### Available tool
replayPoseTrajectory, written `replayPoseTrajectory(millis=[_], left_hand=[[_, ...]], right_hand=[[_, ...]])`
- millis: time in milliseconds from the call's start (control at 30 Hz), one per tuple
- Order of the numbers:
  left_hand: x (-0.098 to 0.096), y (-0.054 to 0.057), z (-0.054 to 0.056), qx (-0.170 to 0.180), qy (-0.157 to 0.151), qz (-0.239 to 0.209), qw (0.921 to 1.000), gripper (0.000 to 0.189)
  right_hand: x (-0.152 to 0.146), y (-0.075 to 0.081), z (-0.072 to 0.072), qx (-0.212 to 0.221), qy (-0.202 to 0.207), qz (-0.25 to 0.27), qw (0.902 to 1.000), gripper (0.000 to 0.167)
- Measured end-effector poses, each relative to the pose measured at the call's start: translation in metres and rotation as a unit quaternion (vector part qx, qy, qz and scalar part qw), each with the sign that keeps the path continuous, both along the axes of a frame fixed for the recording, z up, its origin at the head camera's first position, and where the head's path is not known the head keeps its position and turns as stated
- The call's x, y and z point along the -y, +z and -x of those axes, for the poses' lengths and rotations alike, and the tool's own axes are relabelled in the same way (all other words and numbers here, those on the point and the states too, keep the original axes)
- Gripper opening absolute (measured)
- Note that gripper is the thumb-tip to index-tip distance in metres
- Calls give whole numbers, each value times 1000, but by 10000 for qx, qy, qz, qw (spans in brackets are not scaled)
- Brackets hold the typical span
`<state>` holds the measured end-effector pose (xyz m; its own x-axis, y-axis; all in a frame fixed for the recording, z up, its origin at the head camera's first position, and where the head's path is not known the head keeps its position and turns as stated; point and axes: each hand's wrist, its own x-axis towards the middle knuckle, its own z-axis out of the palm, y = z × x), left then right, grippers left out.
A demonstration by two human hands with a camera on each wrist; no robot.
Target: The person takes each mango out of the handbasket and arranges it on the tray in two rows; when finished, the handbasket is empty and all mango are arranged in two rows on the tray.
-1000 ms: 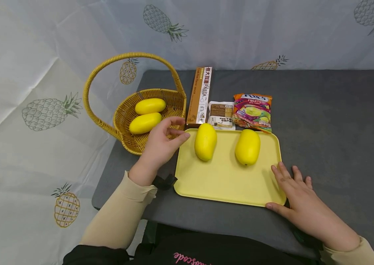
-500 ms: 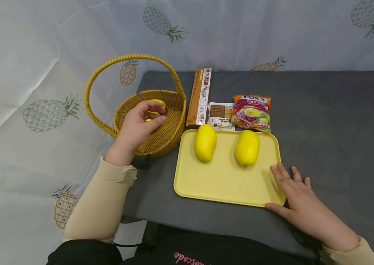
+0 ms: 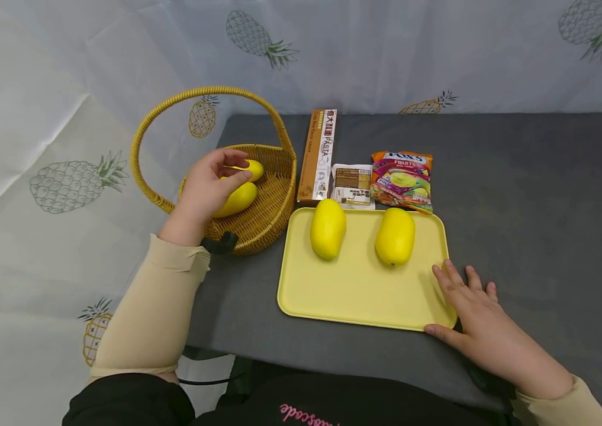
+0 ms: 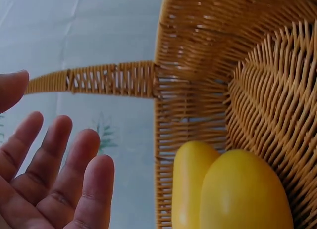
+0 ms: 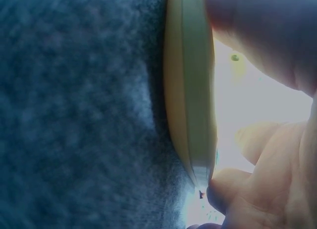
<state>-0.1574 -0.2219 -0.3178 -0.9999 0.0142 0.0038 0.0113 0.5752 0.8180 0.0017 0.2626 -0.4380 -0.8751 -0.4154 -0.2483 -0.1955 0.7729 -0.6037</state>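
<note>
Head view: Two fruits are on the tray (image 3: 343, 299) and two are in the basket (image 3: 275, 204). On that count the work is judged about half done. The left hand (image 3: 207, 186), with nothing visible in its grasp, is over the basket, which suggests the basket pair is the part left. Its fingers are loosely curved, with a gap to the thumb. The far basket fruit (image 3: 255, 170) lies below the fingertips; the near basket fruit (image 3: 239, 201) lies closer to the wrist. The right hand (image 3: 468, 307) has its fingers spread at the tray's right edge, thumb at the near corner. Left of those fingers lie the right tray fruit (image 3: 395, 236) and, further off, the left tray fruit (image 3: 328, 229).

Labels: beyond the tray, the box (image 3: 315, 157) reads "PASTA" and "Crab Roe flavor sauce", with Chinese characters. The bag (image 3: 402, 180) reads "FOX'S FRUITS". Print on the packet (image 3: 353, 186) is too small to read. Pink shirt lettering (image 3: 308, 415) ends in "code".

Left wrist view: The fingers are extended and slightly apart, pinching nothing; both basket fruits lie beyond the fingertips, inside the rim.

Right wrist view: The tray edge runs beside the thumb and fingers; glare hides how firmly they press.
</note>
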Motion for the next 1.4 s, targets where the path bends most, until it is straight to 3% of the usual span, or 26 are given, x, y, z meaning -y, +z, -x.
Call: replayPoseTrajectory(millis=[233, 500, 667, 833, 1033, 1233, 1400], left_hand=[[8, -6, 13, 357, 59, 32, 9993, 46], [15, -14, 25, 885, -124, 744, 9932, 47], [18, -15, 27, 1064, -189, 1092, 9881, 47], [19, -16, 27, 1021, 15, 1327, 9859, 42], [20, -16, 27, 1220, 183, 1467, 9814, 43], [20, -15, 27, 1602, 103, 1779, 9709, 48], [20, -17, 28, 1690, -30, 2087, 9632, 49]], right_hand=[[-1, -2, 0, 10, -13, 30, 10000, 115], [-1, -3, 0, -23, -19, 50, 10000, 116], [0, -3, 0, -21, -26, 61, 10000, 115], [-1, -1, 0, -8, -15, 53, 10000, 115], [-1, 0, 1, 44, -31, 84, 10000, 115], [-1, 1, 1, 82, -46, 84, 9999, 116], [0, 2, 1, 120, -57, 78, 9999, 116]])
